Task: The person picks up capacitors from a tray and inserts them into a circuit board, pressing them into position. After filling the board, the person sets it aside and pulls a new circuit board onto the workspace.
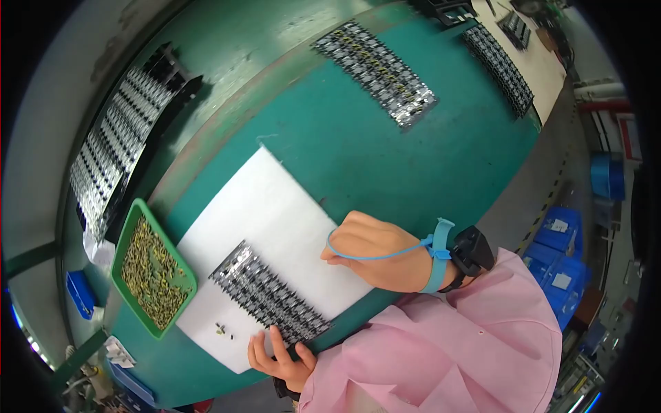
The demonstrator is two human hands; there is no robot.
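Observation:
A dark panel with rows of small metallic and black parts (272, 296) lies aslant on a white sheet (241, 199). My left hand (284, 361) rests at its near end, fingers apart, with fingertips touching its edge. To the right of the panel, my right hand (379, 251) is over the sheet, its fingers curled together. What they hold, if anything, is hidden. A blue wrist strap (438, 255) circles that wrist, and a thin blue loop crosses the hand. Several tiny loose pieces (220, 330) lie on the sheet left of the panel.
A green tray (124, 241) of small yellowish and dark pieces stands at the left. Beyond it, similar panels (124, 131) rest in a black holder. Another panel (375, 72) lies farther back on the green table (475, 138), and one (499, 69) sits near its far right edge. Blue bins (558, 230) stand right.

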